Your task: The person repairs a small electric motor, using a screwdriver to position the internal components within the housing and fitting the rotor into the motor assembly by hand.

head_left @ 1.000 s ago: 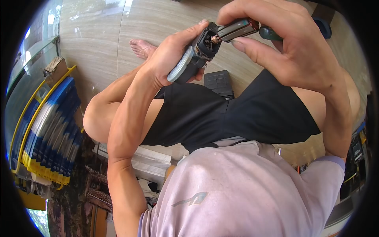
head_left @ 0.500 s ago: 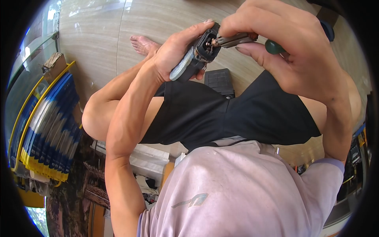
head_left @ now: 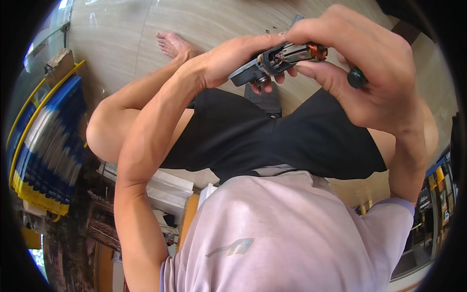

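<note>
My left hand (head_left: 221,65) is wrapped round a black tool housing (head_left: 248,74), its thumb along the top and fingertips underneath. Small wires show at the housing's open end. My right hand (head_left: 372,68) grips a metal motor part with copper windings (head_left: 317,51) between thumb and fingers. The motor part meets the open end of the housing; how deep it sits I cannot tell. A tool with a green handle (head_left: 356,77) is also tucked in my right palm, its shaft mostly hidden.
On the floor between my legs lies a black ridged case (head_left: 263,101). A yellow rack (head_left: 34,126) with blue-and-yellow packets (head_left: 48,146) stands at left. White boxes (head_left: 170,187) are beside my left arm, and shelves of goods (head_left: 440,190) are at right.
The housing has tipped toward level and turned, hiding its pale grey side. My right hand and the motor part shifted slightly right, showing the copper windings. My left fingers reach further under.
</note>
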A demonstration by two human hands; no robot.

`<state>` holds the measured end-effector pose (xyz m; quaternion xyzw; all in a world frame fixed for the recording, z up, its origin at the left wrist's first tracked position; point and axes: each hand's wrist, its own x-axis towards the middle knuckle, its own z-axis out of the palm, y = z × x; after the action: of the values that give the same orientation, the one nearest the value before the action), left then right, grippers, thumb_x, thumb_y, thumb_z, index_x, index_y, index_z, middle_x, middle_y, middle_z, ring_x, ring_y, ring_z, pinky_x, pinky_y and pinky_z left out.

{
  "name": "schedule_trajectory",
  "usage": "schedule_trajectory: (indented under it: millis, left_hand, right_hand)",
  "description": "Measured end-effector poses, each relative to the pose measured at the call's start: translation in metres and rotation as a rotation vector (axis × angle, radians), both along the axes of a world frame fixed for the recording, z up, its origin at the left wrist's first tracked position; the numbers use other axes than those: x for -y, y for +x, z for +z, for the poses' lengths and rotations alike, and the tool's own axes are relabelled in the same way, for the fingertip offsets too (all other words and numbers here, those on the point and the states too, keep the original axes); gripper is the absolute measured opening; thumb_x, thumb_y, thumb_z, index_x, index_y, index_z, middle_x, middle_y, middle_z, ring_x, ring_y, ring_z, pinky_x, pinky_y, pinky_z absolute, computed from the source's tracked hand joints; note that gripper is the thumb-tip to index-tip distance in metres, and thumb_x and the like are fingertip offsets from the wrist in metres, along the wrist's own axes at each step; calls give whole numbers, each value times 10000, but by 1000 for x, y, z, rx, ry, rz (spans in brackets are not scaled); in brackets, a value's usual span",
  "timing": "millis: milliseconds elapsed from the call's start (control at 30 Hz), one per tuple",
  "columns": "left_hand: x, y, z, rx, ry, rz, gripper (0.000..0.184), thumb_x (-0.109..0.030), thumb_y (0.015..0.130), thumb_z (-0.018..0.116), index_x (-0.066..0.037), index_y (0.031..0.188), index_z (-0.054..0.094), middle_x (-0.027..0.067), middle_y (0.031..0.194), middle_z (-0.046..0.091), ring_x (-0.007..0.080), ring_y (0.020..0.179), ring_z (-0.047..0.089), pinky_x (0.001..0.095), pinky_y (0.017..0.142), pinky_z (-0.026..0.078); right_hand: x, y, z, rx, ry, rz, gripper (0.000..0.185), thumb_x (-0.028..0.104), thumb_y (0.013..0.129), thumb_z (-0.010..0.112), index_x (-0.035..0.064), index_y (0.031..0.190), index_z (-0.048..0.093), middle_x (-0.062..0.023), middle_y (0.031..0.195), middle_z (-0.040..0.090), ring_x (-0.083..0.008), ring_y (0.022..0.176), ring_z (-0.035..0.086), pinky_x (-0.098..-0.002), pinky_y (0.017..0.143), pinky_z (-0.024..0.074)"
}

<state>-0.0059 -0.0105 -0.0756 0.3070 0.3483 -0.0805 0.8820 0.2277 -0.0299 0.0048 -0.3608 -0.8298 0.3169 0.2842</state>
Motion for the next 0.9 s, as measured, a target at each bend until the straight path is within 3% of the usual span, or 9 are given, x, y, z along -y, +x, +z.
schedule_trajectory:
  millis: [100, 233, 267, 367, 400, 500, 533, 667, 900]
  left_hand:
    - [5, 5, 1, -46, 115, 69, 652, -653, 1037, 437, -72, 1146, 711, 51, 942, 688, 138, 767, 670, 259, 615, 546]
    - [2, 4, -2, -28, 244, 57, 685, -707, 1001, 463, -88, 1128, 729, 22, 918, 673, 114, 889, 657, 271, 760, 538]
    - [-2, 3, 2, -38, 257, 17, 775, -754, 950, 512, -51, 1213, 703, 58, 983, 690, 164, 966, 645, 312, 878, 508]
    - [-4, -5, 6, 8, 608, -128, 813, -644, 991, 527, 20, 1460, 508, 131, 1188, 681, 208, 1111, 634, 339, 981, 490]
    - [-7, -2, 5, 151, 571, -78, 833, -571, 942, 672, 15, 1498, 470, 138, 1256, 658, 200, 1121, 615, 323, 993, 471]
    - [-8, 0, 9, 158, 635, -165, 785, -405, 900, 789, 9, 1491, 479, 136, 1246, 664, 192, 1109, 614, 312, 986, 475]
    - [-5, 4, 15, 88, 597, -117, 726, -294, 871, 832, 23, 1446, 522, 120, 1152, 697, 174, 1046, 627, 310, 930, 494]
    - [2, 9, 20, -46, 794, -70, 607, -319, 858, 838, 31, 1308, 630, 123, 1018, 725, 171, 947, 651, 325, 841, 511]
    - [3, 9, 27, -64, 823, -49, 485, -314, 791, 868, -6, 1140, 727, 130, 925, 747, 194, 797, 684, 342, 758, 543]
  right_hand:
    - [3, 4, 10, 54, -121, 13, 282, 36, 838, 798, -9, 1102, 710, -95, 888, 687, -165, 634, 583, -271, 557, 436]
    - [8, 7, 7, 80, -125, -32, 287, 10, 828, 799, -35, 1096, 707, -83, 869, 669, -125, 609, 513, -240, 535, 366]
    - [8, 8, 6, 64, -118, -43, 292, 4, 826, 799, -42, 1098, 705, -79, 868, 666, -114, 607, 502, -233, 532, 352]
    - [7, 13, 13, 152, -132, -79, 292, -5, 835, 799, -48, 1107, 703, -71, 870, 664, -93, 622, 506, -222, 536, 348]
    - [5, 13, 15, 152, -132, -81, 291, -5, 839, 798, -49, 1110, 702, -70, 869, 664, -89, 627, 509, -219, 538, 348]
    - [5, 11, 19, 157, -125, -75, 289, -5, 851, 795, -54, 1119, 699, -76, 867, 668, -83, 640, 520, -213, 544, 352]
    - [5, 11, 19, 162, -115, -65, 290, -5, 853, 793, -56, 1122, 697, -81, 868, 672, -85, 644, 526, -212, 545, 355]
    - [3, 15, 20, 177, -113, -60, 298, 5, 860, 797, -72, 1128, 691, -107, 882, 689, -102, 660, 550, -206, 558, 374]
    - [7, 8, 31, 172, -116, -86, 350, 81, 834, 849, -89, 1093, 688, -179, 909, 715, -194, 750, 663, -246, 665, 497]
